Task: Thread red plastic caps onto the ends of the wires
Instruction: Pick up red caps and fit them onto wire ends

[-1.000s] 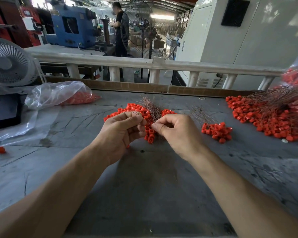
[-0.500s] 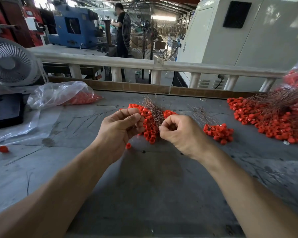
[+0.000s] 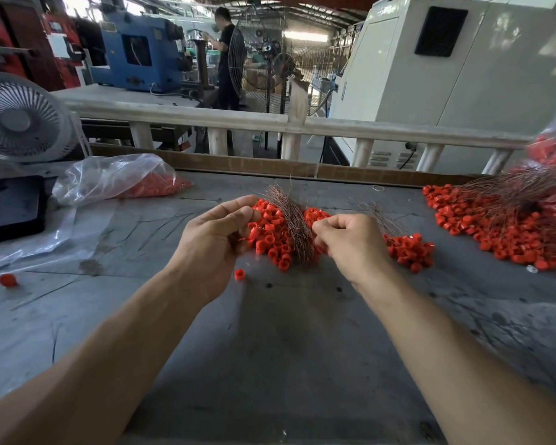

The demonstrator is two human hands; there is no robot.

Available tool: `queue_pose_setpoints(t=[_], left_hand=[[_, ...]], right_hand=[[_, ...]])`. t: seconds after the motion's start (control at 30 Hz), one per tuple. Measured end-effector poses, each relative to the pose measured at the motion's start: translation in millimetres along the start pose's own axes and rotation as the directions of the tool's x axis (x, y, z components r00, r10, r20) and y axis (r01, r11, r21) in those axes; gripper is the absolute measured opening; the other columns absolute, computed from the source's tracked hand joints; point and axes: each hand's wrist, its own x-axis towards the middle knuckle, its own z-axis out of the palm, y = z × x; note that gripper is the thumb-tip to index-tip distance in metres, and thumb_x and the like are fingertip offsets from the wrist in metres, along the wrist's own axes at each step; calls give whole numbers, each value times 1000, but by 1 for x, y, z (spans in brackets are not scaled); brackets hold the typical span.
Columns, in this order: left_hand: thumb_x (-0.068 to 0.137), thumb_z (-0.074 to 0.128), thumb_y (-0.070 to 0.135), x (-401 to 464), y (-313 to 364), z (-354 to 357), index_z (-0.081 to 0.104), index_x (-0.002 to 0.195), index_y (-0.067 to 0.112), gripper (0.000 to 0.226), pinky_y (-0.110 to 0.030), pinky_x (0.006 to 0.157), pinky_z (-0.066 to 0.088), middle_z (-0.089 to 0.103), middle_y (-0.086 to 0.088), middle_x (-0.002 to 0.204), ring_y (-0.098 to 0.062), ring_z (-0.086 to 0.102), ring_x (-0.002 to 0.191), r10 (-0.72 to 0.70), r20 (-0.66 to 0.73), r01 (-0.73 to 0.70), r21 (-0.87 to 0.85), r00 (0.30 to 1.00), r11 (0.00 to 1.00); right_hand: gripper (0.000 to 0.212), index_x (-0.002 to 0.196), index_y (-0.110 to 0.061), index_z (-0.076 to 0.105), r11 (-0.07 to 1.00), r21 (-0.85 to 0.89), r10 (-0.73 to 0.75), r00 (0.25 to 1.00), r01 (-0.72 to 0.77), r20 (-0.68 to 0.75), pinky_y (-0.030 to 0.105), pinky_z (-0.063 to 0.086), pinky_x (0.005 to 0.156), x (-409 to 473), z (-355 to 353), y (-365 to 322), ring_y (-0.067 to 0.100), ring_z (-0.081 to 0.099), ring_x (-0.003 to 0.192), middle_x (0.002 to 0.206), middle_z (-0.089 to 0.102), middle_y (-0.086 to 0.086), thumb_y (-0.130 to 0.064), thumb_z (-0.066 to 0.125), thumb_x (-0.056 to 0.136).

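Note:
A heap of red plastic caps (image 3: 270,234) lies mid-table with a bundle of thin copper-coloured wires (image 3: 291,216) across it. My left hand (image 3: 214,240) hovers at the heap's left edge, fingers curled, thumb and forefinger pinching what looks like a red cap (image 3: 253,234). My right hand (image 3: 350,244) is at the heap's right edge, fingertips pinched together on a thin wire that is barely visible. One loose cap (image 3: 239,274) lies on the table just below my left hand.
A small cluster of capped wires (image 3: 410,250) sits right of my right hand, a large pile (image 3: 501,229) farther right. A plastic bag of caps (image 3: 119,181), a fan (image 3: 20,120) and a black case (image 3: 10,208) stand at left. A stray cap (image 3: 7,280) lies near the left edge.
My hands, close together a second ago, have drawn slightly apart over the heap. The loose cap below my left hand has come into view.

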Motion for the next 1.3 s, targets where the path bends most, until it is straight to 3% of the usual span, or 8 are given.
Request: queue_pose_setpoints(t=[0.2, 0.43, 0.73, 0.8, 0.93, 1.0, 1.2, 1.3], left_hand=[[76, 71, 5, -2, 1, 1, 69, 112, 2, 36, -24, 58, 56, 72, -10, 86, -14, 65, 66, 4, 76, -7, 33, 997, 999], [75, 72, 6, -7, -2, 9, 68, 108, 1, 34, -35, 69, 64, 73, -16, 89, -26, 71, 76, 53, 131, -65, 88, 990, 994], [74, 78, 1, -8, 8, 6, 67, 110, 9, 38, -29, 67, 62, 75, -7, 79, -19, 70, 71, 146, 73, -162, 358, 987, 919], [81, 77, -5, -6, 13, 0, 69, 106, 11, 31, -21, 58, 56, 75, -8, 79, -13, 68, 66, 125, 62, -139, 544, 990, 828], [78, 87, 29, -4, 20, -15, 75, 81, 23, 14, -16, 43, 40, 67, 6, 65, 2, 52, 47, 11, 125, -122, 947, 992, 298], [72, 90, 38, -3, 22, -18, 74, 74, 23, 22, -24, 49, 45, 69, 5, 65, -4, 55, 52, -90, 121, -105, 981, 989, 164], [75, 88, 22, -1, 19, -22, 74, 76, 24, 14, -32, 65, 55, 71, 5, 72, -15, 65, 67, -77, 114, -107, 991, 991, 83], [84, 81, 10, -4, 14, -13, 73, 86, 23, 15, -37, 66, 60, 73, 2, 75, -18, 70, 68, 75, 191, -205, 934, 979, 292]], right_hand=[[13, 91, -28, 75, 975, -69, -222, 958, 213, -181, 25, 56, 73, -15, -4, -19, 3, 68, 78, 82, 72, -16, -20, 65, 94], [3, 93, -19, 73, 951, 290, -193, 943, 112, 270, 13, 39, 40, -45, 1, -40, 11, 71, 57, 71, 76, 0, -22, 74, 95], [20, 72, -18, 70, 985, 47, -169, 972, 163, 162, 16, 36, 44, -37, -2, -34, 1, 49, 39, 62, 72, 0, -18, 76, 90], [19, 72, -18, 71, 990, 27, -144, 979, 141, 144, 13, 34, 42, -34, -4, -30, -1, 50, 40, 62, 72, -2, -17, 74, 91], [19, 76, -20, 71, 993, 50, -113, 983, 107, 142, 12, 35, 42, -32, -9, -20, -2, 52, 42, 63, 72, -4, -20, 70, 94], [18, 76, -21, 71, 993, 52, -108, 985, 102, 135, 13, 34, 41, -30, -10, -17, -1, 51, 42, 64, 72, -4, -21, 70, 94], [16, 78, -25, 72, 985, 66, -164, 980, 158, 111, 12, 37, 46, -29, -11, -15, -2, 52, 49, 64, 70, -7, -27, 70, 94], [16, 82, -26, 73, 970, 127, -225, 965, 208, 134, 15, 40, 54, -30, -11, -17, -1, 53, 53, 63, 68, -7, -25, 68, 97]])
